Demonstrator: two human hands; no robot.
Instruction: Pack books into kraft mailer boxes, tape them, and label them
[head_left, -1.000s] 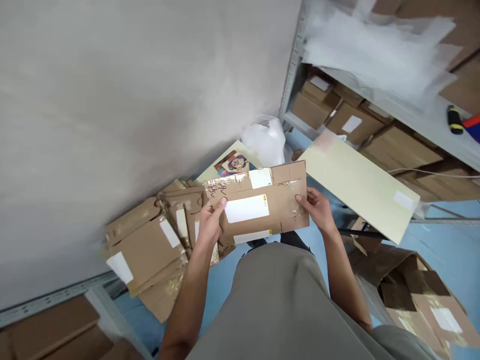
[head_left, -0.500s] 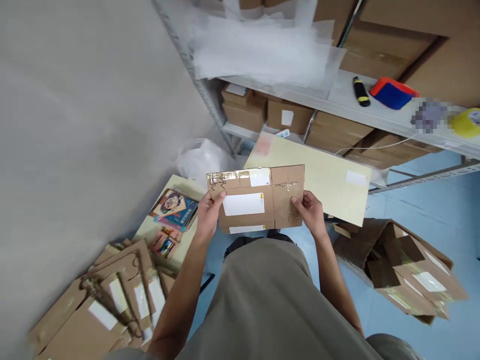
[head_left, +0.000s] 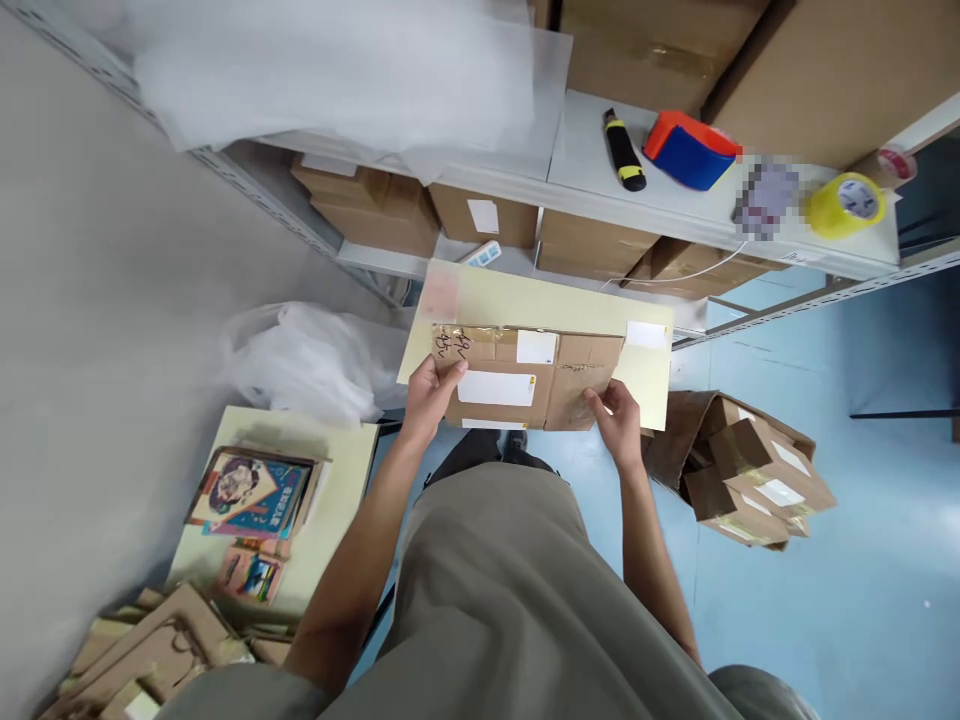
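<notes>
A flattened cardboard box (head_left: 574, 390) with white labels, clear tape and handwriting is held in front of me, over the near edge of a pale yellow table (head_left: 525, 290). My left hand (head_left: 433, 400) grips its left side, thumb on top near the handwriting. At the opposite side, my right hand (head_left: 616, 420) pinches the lower right part, with the thumb on the face. The fingers under the cardboard are partly hidden. A white label sheet (head_left: 646, 335) lies on the table, to the right of the box.
A shelf ahead bears a utility knife (head_left: 624, 150), a red-and-blue tape dispenser (head_left: 691, 150) and a yellow tape roll (head_left: 844, 205). Books (head_left: 251, 490) lie on a left side table (head_left: 341, 450). Folded cardboard (head_left: 142, 650) leans lower left; boxes (head_left: 757, 470) sit on the right floor.
My view has turned to the right, so the shelf and floor boxes shift left in it. The flattened box is now lower against the table, still in both hands.
</notes>
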